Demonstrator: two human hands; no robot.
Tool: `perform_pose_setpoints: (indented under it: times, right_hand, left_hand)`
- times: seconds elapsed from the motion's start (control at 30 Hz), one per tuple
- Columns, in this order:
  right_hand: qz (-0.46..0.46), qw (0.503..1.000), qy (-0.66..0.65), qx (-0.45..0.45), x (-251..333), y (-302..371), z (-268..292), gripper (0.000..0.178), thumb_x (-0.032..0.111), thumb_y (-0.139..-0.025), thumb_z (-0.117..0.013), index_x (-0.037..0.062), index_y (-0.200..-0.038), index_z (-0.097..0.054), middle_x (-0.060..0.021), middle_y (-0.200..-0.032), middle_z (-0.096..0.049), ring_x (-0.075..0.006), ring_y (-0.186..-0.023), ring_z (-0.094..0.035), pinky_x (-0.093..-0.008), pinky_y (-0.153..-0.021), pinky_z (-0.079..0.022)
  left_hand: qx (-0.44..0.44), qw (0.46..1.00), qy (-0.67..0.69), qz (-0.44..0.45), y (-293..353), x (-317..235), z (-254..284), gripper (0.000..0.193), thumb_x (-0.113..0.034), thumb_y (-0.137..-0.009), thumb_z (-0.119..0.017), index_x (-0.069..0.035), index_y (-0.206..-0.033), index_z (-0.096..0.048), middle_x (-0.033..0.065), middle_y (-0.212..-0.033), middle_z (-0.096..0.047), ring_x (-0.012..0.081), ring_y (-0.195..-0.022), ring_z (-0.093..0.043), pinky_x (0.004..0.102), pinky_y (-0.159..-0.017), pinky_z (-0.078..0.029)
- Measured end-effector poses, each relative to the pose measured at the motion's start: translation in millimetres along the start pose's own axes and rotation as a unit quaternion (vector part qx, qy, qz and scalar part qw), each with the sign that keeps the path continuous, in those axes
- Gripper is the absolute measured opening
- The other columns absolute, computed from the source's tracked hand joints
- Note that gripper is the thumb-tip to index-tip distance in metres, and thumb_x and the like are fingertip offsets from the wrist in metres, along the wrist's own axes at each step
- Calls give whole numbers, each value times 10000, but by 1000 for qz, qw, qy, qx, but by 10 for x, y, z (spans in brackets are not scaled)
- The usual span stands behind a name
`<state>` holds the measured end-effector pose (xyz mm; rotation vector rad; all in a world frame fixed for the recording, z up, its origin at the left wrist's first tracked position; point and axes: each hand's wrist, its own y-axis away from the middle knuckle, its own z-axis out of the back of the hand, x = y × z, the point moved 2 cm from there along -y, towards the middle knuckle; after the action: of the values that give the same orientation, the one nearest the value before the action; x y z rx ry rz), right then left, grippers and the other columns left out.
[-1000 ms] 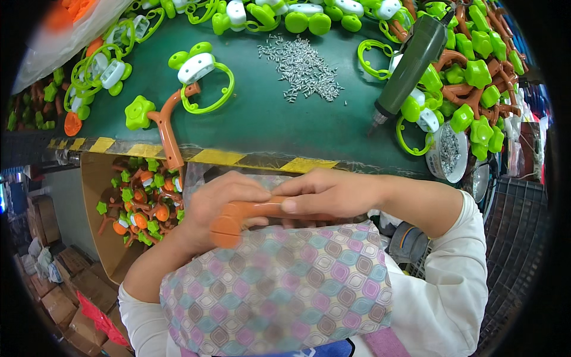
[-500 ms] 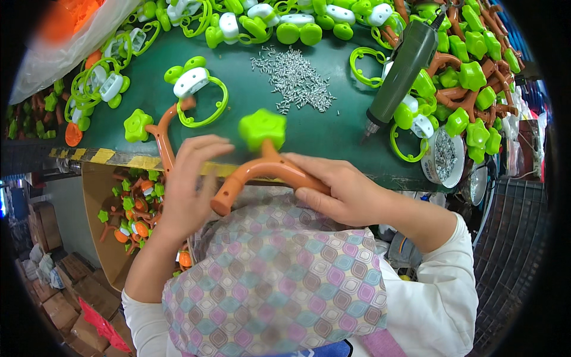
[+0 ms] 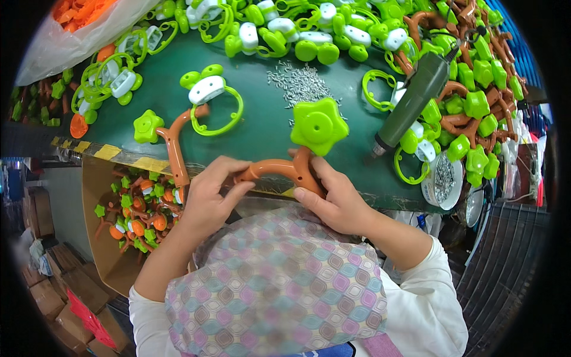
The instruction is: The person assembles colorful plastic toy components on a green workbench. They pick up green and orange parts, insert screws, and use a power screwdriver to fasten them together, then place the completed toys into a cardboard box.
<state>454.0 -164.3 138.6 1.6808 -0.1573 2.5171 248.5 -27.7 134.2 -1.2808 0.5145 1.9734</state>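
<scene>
Both my hands hold a brown branch-shaped plastic piece (image 3: 278, 167) with a green star-shaped knob (image 3: 320, 126) on its upper fork. My left hand (image 3: 215, 191) pinches the branch's left end between thumb and fingers. Around its other end, my right hand (image 3: 336, 197) is closed. The knob's flat face, with a round centre, is turned up. To the left on the bench lies another brown branch piece (image 3: 173, 149) with a green star knob (image 3: 148, 126). Against its upper end rests a green ring (image 3: 219, 130) with a white body (image 3: 207, 90) and green round ends.
A pile of small screws (image 3: 297, 83) lies mid-bench (image 3: 262, 128). At right are a dark green electric screwdriver (image 3: 414, 98), a white tub of screws (image 3: 455, 184) and heaped branch pieces (image 3: 476, 113). Green-white ring parts line the back. Below left, a cardboard box (image 3: 104, 238) holds assembled pieces.
My left hand has moved in and now grips the branch's left end. The branch has turned, its star knob shifting right with its flat face up. The whole view has shifted slightly.
</scene>
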Motion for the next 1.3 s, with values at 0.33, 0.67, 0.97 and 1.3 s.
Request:
perform_pose_setpoints:
  times: [0.33,0.67,0.97,1.3]
  right_hand:
    - [-123,988,-68,-68,21,-547,168,443,214,-1016,-610,-41,-1346,-463,-59,-899,-614,-78,-574,-557,-239,-484,-469]
    - [-179,976,-121,17,142,-1227,-67,307,235,-1010,-600,3,-1202,-540,-43,-815,-598,-108,-547,-585,-273,-444,-475]
    - [-172,973,-146,-38,-121,-1409,-391,282,244,-1018,-585,2,-1156,-543,-62,-781,-619,-131,-576,-610,-308,-435,-495]
    - [166,922,310,-163,272,-1771,-111,213,200,-879,-741,62,-1025,-671,-75,-843,-666,-258,-768,-650,-391,-638,-527]
  left_hand:
    - [-106,902,-394,-143,-535,340,315,225,-114,-781,-780,-64,-969,-667,57,-1037,-669,276,-998,-623,385,-852,-478]
    - [-146,955,-206,-158,-389,561,617,127,-123,-920,-671,-39,-988,-605,109,-917,-663,348,-931,-631,521,-1049,-410]
    - [-57,945,-261,-190,-442,640,620,242,-160,-813,-780,-91,-992,-632,68,-904,-575,288,-973,-604,632,-1144,-255]
    - [-74,900,-377,-207,-623,569,687,241,-179,-691,-795,-90,-888,-689,39,-860,-576,247,-977,-575,515,-1011,-411]
